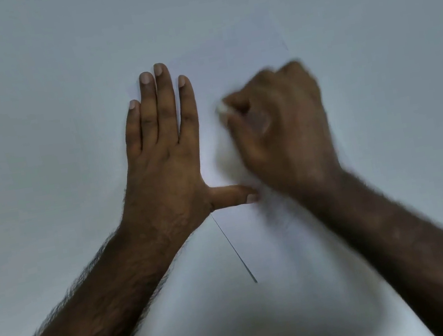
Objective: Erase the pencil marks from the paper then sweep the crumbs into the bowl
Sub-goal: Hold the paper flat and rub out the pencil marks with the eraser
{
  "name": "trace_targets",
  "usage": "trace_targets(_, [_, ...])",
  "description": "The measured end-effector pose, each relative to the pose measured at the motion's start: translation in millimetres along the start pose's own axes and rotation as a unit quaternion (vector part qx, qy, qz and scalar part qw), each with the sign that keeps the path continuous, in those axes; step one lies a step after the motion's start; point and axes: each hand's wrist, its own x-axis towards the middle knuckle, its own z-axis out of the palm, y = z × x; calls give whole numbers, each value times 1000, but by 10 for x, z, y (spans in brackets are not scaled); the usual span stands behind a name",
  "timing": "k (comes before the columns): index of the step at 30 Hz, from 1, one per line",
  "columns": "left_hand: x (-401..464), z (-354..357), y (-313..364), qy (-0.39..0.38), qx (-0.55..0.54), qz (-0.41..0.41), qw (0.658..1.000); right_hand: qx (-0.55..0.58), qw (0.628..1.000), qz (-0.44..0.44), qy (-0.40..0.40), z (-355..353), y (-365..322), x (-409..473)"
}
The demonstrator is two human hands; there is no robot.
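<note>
Pencil line [234, 248] nearest me, slanting across near part of paper [277, 289]; I see paper's edges only faintly against pale tabletop [27, 82]. Left hand [165, 159] flat on paper's left side, fingers straight, thumb splayed. Right hand [281, 129] blurred, fingers clenched around small white eraser [222, 108], pressed near paper's middle.

A white sheet of paper [257, 234] lies flat on a pale grey table [27, 82], its edges faint against the surface. One thin, straight pencil line [234, 248] runs diagonally across the paper's lower middle, from just below the left hand's thumb down to the right. A small whitish eraser [222, 108], blurred, shows at the fingertips of the right hand, over the paper's upper part. No bowl or crumbs can be made out.
</note>
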Motion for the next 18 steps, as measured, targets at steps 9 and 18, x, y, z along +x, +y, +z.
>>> trace_targets(9, [-4,7,-1,-3,-6,4,1000,-41,999,-9,3,-35,193,272])
trace_targets(18, [-2,-4,-15,-9,-16,12,1000,52,997,60,9,-193,377,-62])
